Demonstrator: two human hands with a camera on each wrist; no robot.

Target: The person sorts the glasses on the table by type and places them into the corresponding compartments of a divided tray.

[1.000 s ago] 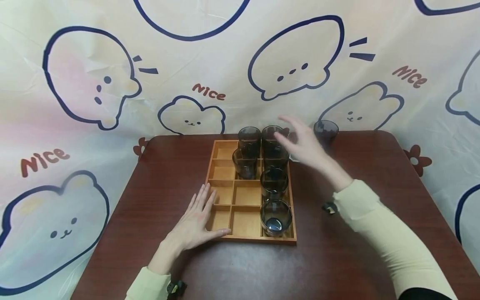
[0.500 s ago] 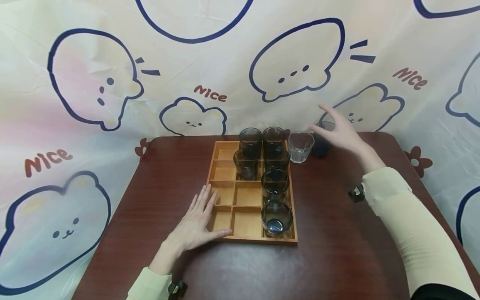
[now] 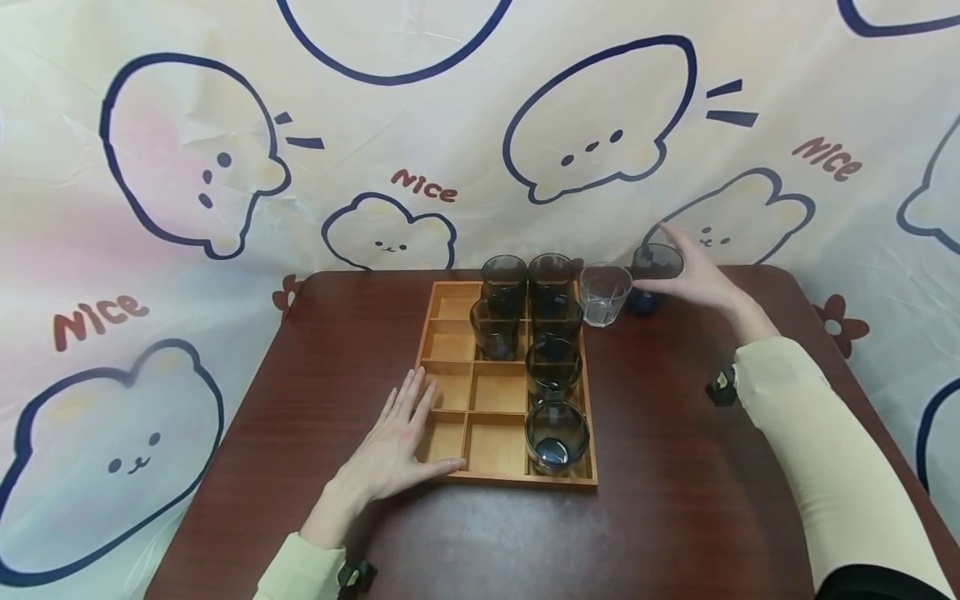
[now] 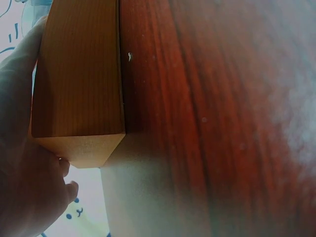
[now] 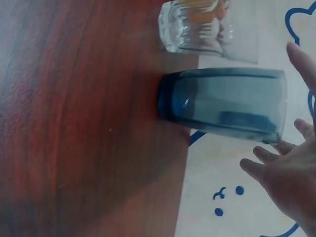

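Note:
My right hand (image 3: 697, 275) is spread around the rim of a smoky blue glass (image 5: 222, 103) at the back right of the table. In the right wrist view its fingers are apart, with a fingertip close to the rim; whether it touches is unclear. A clear glass (image 3: 603, 293) stands just left of the smoky one. My left hand (image 3: 386, 446) lies with straight fingers against the front left corner of a wooden compartment tray (image 3: 529, 481). Several dark glasses stand in the tray, including a front right glass (image 3: 557, 437) and a glass in the middle column (image 3: 495, 329).
The tray sits on a dark red-brown table (image 3: 675, 500). Behind the table hangs a pale cartoon-printed cloth (image 3: 480, 117), close to the back row of glasses. The clear glass is close beside the tray's back right edge.
My right hand has moved right, from above the tray's back right corner to the smoky blue glass, uncovering the clear glass. My left hand has stayed on the tray corner.

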